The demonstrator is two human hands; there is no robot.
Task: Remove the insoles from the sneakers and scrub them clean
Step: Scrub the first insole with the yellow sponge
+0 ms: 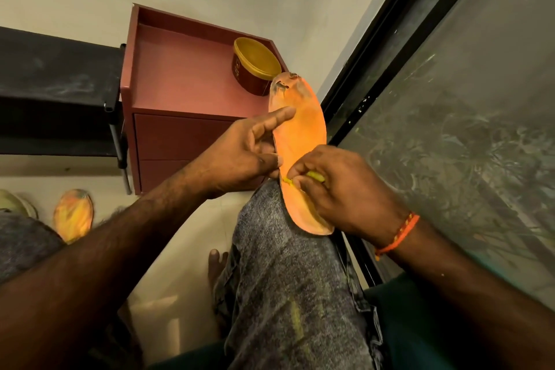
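From the head camera, a seated person holds an orange insole [300, 141] propped on the right knee [270, 219], which is covered in grey mottled fabric. The insole's heel end rests on the knee and its worn, dark-stained toe end points up and away.

The left hand [249, 153] steadies the insole from its left edge: the index finger lies straight across the upper part of the orange face, and the thumb presses near the edge lower down.

The right hand [336, 189] has its fingers curled round a small yellow-green scrubbing piece [315, 176], held against the insole's middle. Most of that piece is hidden by the fingers, so what it is cannot be told. An orange thread bracelet [396, 234] circles the right wrist.

A second orange insole [73, 213] lies on the pale floor at the lower left, just beside a pale sneaker [18, 204] at the frame's edge.

Behind the hands stands a reddish-brown cabinet [186, 117] with a gold-lidded round tin [255, 66] on top. A dark-framed window [450, 99] runs along the right.
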